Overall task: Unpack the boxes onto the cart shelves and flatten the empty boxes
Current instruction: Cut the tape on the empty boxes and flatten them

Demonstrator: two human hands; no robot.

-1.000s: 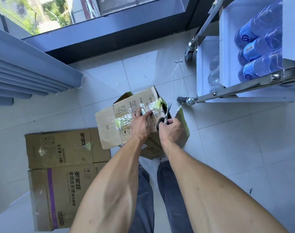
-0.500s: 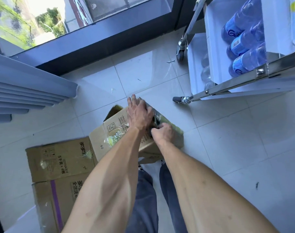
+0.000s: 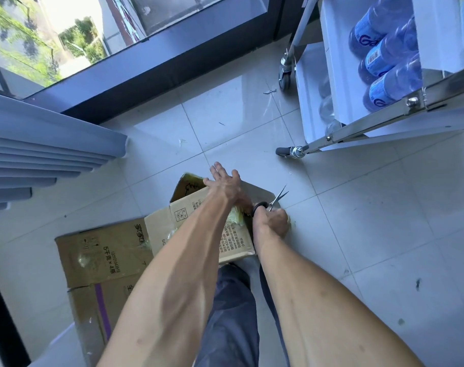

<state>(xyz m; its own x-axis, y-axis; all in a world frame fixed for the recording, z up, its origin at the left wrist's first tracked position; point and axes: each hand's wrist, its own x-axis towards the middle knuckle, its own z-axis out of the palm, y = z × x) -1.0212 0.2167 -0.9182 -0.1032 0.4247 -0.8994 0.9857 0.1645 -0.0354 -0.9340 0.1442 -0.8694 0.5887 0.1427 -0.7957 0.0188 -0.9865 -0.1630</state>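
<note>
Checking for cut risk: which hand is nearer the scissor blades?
Right. The right hand grips the scissors by the handles; the left hand rests flat on the box, to their left.

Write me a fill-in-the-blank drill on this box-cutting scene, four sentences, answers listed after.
1. The right hand grips a pair of ____.
2. The left hand presses with straight fingers on the ____ being cut.
3. The blue bottles lie on a shelf of the ____.
4. The flattened boxes lie on the floor to the person's ____.

Missing words: scissors; box; cart; left
</note>
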